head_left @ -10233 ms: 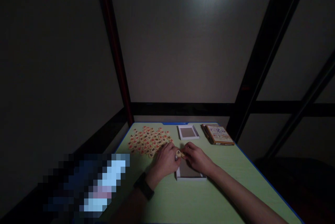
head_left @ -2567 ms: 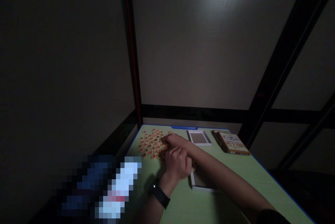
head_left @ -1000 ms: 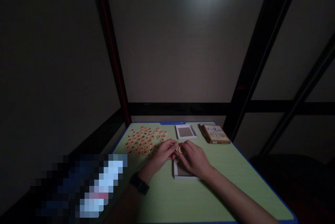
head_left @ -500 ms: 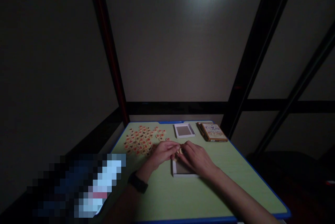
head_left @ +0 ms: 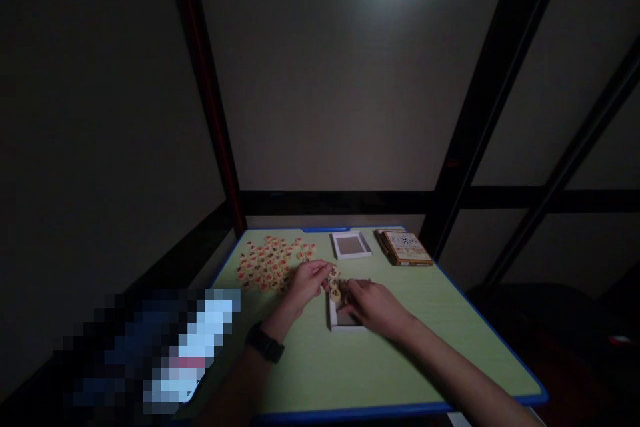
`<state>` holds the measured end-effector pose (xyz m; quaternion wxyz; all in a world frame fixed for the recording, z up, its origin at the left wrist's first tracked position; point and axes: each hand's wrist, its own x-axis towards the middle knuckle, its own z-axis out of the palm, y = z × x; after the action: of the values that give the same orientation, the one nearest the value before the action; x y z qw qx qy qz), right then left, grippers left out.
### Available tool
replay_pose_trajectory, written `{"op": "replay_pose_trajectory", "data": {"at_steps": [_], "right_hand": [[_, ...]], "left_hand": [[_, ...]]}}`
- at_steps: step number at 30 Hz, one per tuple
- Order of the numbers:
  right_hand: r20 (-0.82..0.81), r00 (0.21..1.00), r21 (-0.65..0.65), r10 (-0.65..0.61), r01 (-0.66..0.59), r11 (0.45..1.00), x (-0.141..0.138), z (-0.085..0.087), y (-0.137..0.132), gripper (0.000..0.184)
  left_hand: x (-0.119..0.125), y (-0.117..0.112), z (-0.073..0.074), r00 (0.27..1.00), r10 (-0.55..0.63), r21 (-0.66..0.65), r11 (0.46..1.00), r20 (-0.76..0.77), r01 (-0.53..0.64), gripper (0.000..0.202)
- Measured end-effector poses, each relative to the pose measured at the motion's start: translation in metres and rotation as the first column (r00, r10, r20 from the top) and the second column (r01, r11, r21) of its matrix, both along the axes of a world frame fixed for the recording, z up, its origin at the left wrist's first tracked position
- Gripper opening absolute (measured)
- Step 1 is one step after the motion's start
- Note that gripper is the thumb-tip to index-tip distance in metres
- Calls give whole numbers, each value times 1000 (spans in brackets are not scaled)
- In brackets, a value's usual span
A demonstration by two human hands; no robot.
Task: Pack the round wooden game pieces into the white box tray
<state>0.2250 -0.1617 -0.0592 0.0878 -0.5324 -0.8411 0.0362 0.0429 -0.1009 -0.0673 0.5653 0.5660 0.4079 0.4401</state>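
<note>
My left hand (head_left: 309,282), with a dark watch on its wrist, pinches a round xiangqi piece (head_left: 333,272) at the far left corner of a shallow white tray (head_left: 331,318). Below that piece, a few pieces with dark characters (head_left: 335,294) lie in the tray's far left part. Over the tray's right side is my right hand (head_left: 373,305), its fingers bent together and pointing down; what they grip is hidden. Left of my left hand, many round pieces with red and dark characters (head_left: 270,266) are spread on the green table (head_left: 400,367).
A second white tray (head_left: 369,254) stands at the back of the table. To its right lies a printed box (head_left: 409,248). A blue rim (head_left: 493,330) edges the table, and a panelled wall (head_left: 340,114) rises behind. The lower left is pixelated.
My hands have moved apart. The left moved slightly left and up with a piece; the right dropped toward the tray. Pieces in the tray's far left corner now show.
</note>
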Motion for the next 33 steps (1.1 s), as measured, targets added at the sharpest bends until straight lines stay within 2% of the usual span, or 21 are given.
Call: {"op": "replay_pose_trajectory", "data": {"at_steps": [4, 7, 11, 14, 18, 22, 24, 26, 29, 33], "right_hand": [[-62, 994, -14, 85, -86, 996, 3, -1, 6, 25], [-133, 984, -30, 120, -125, 992, 5, -1, 7, 16], [-191, 977, -47, 93, -104, 993, 3, 0, 9, 7], [-214, 976, -57, 49, -62, 996, 1, -3, 12, 7], [-287, 957, -48, 50, -67, 997, 5, -7, 15, 11], [-458, 888, 50, 37, -15, 999, 9, -5, 13, 13], [-518, 853, 111, 70, -15, 994, 9, -4, 11, 24], [-502, 854, 181, 133, -47, 982, 7, -3, 9, 33], [-418, 888, 283, 192, -74, 956, 5, -4, 8, 22], [-382, 911, 302, 154, -34, 953, 10, -5, 10, 18]], "left_hand": [[2, 1, -2, 1000, -4, 11, 1000, -11, 4, 39], [3, 2, -3, 1000, 1, 15, 1000, -10, -1, 39], [4, 3, -4, 1000, 6, 18, 1000, -6, -5, 39], [4, 1, -3, 1000, -13, 16, 1000, -11, 13, 39], [4, 0, -4, 999, -37, 56, 998, -19, 38, 41], [5, 3, -7, 994, -98, 120, 987, -44, 103, 44], [6, 2, -7, 990, -132, 133, 982, -51, 138, 46], [7, -1, -7, 984, -163, 132, 976, -65, 171, 50], [7, -4, -5, 974, -207, 124, 968, -97, 218, 54], [5, 0, -4, 977, -168, 149, 971, -132, 187, 50]]}}
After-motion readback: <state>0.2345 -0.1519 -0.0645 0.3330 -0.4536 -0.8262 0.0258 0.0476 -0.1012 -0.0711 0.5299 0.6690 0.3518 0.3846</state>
